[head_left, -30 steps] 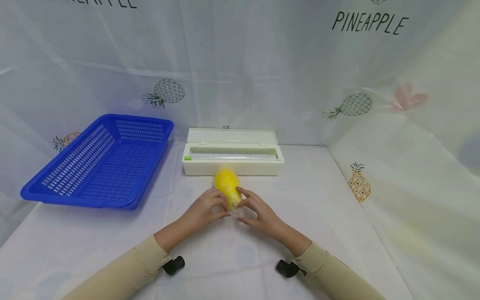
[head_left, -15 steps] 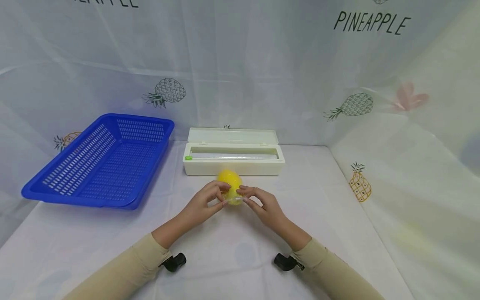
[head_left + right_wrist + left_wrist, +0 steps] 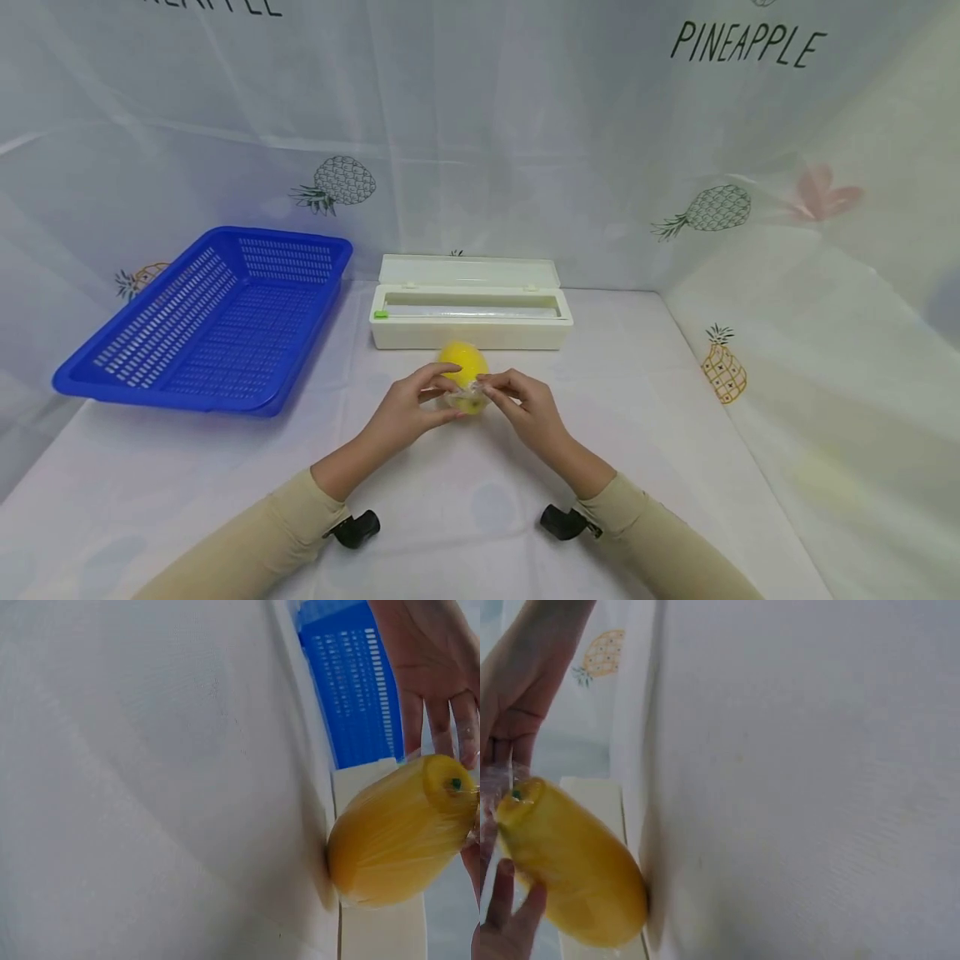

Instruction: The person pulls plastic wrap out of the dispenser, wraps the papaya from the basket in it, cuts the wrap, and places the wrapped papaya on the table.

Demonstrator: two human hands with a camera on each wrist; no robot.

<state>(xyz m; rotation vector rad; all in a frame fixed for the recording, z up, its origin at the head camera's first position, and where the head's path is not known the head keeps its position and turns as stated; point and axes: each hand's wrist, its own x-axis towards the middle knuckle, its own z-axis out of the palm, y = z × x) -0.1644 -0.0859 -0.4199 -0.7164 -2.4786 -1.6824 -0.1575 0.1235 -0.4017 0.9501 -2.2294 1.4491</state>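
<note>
A yellow oblong fruit (image 3: 462,363), its kind not plain, lies on the white cloth, thinly covered in clear plastic wrap (image 3: 478,388). Both wrist views show its narrower end with a small green dot, pointing toward the person. My left hand (image 3: 405,408) holds that end from the left, thumb low and fingers over the top; in the right wrist view the left hand (image 3: 431,671) reaches to the fruit (image 3: 401,832). At the same end my right hand (image 3: 534,417) pinches the gathered wrap between thumb and index finger. In the left wrist view loose film stands up beside the right hand (image 3: 525,682).
Right behind the fruit is a white plastic wrap dispenser (image 3: 472,335), lid raised, a film roll inside and a green slider at its left. A blue perforated basket (image 3: 273,400) sits at the back left. Pineapple-printed curtains (image 3: 480,167) close off the back and right.
The fruit has turned more upright and slightly right in the head view. Both hands pinched the film half a second ago; now my left fingers are on the fruit's end while the right pinches the wrap.
</note>
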